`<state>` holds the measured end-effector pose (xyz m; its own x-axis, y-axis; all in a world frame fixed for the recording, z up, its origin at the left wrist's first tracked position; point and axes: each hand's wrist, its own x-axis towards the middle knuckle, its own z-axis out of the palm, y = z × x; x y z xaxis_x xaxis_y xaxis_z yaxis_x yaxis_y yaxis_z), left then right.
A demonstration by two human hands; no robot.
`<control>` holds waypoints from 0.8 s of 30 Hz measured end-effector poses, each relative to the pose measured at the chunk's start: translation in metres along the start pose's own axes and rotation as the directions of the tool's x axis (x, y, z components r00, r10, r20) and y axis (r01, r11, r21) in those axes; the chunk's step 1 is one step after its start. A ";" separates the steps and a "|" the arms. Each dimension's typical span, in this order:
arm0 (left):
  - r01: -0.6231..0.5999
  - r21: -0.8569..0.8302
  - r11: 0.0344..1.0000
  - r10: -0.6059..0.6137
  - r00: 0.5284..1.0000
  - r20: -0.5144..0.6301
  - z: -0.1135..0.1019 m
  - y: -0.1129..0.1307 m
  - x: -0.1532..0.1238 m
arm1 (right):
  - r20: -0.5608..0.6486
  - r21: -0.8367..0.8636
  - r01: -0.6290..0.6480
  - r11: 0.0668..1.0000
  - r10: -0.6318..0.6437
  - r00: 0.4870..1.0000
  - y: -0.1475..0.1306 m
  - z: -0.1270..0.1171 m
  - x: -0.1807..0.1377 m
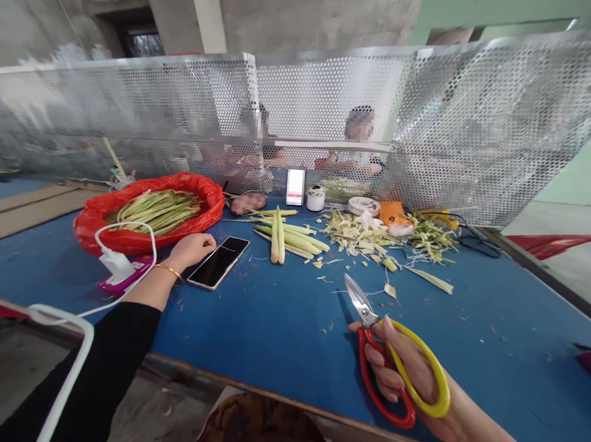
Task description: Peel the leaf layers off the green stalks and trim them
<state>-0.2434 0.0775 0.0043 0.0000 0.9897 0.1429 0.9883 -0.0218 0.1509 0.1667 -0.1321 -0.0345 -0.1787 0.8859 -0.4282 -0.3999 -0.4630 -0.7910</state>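
My right hand [401,364] is wrapped round a pair of scissors [365,312] with one red and one yellow handle loop. The blades point away over the blue table and look closed together. My left hand [194,247], with a gold bangle at the wrist, rests between a red plastic-lined basket [204,195] and a black-screened phone [220,263]. Its fingers are curled in; whether they hold anything is hidden. Long thin green stalks [160,211] lie in the basket. Thicker pale green stalks [294,237] lie in a small pile at mid-table, one across the others.
Pale trimmings [355,231] are heaped at the back right near a tape roll [364,205] and an orange packet [394,217]. A white charger [117,263] with its cable sits by my left forearm. A perforated metal screen [328,83] stands behind; people sit beyond it.
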 end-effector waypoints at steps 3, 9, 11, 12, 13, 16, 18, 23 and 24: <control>0.141 0.000 0.990 -0.140 0.984 -0.109 -0.002 0.001 -0.003 | 0.002 0.001 0.013 1.000 -0.013 1.000 0.001 0.000 0.000; 0.203 0.008 0.979 -0.197 0.958 -0.207 -0.022 0.019 -0.019 | 0.045 0.024 0.037 0.999 -0.038 0.998 0.003 -0.002 -0.002; 0.078 0.003 0.997 -0.075 0.969 -0.234 -0.023 0.042 -0.031 | 0.066 0.062 0.071 0.996 -0.075 0.995 0.004 -0.003 -0.003; -0.014 -0.008 1.000 0.011 0.971 -0.240 -0.022 0.058 -0.038 | 0.082 0.089 0.086 0.992 -0.093 0.992 0.003 -0.003 -0.003; -0.097 -0.026 0.995 0.087 0.966 -0.242 -0.018 0.076 -0.047 | 0.101 0.116 0.096 0.989 -0.108 0.989 0.003 -0.003 -0.002; -0.347 -0.127 0.929 0.328 0.933 -0.149 0.002 0.139 -0.073 | 0.131 0.180 0.102 0.978 -0.127 0.983 0.001 -0.005 -0.002; -0.478 -0.334 0.812 0.507 0.862 -0.002 0.020 0.178 -0.086 | 0.131 0.210 0.099 0.973 -0.128 0.983 0.000 -0.006 -0.003; -0.450 -0.447 0.773 0.497 0.867 -0.014 0.058 0.238 -0.082 | 0.130 0.247 0.078 0.966 -0.112 0.985 -0.003 -0.013 -0.017; -0.446 -0.453 0.772 0.492 0.870 -0.016 0.063 0.244 -0.079 | 0.119 0.243 0.078 0.967 -0.110 0.987 -0.004 -0.014 -0.021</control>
<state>0.0071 0.0033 -0.0313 0.4841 0.8482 0.2148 0.6940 -0.5217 0.4961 0.1850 -0.1492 -0.0288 -0.2393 0.9285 -0.2839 -0.6187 -0.3712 -0.6925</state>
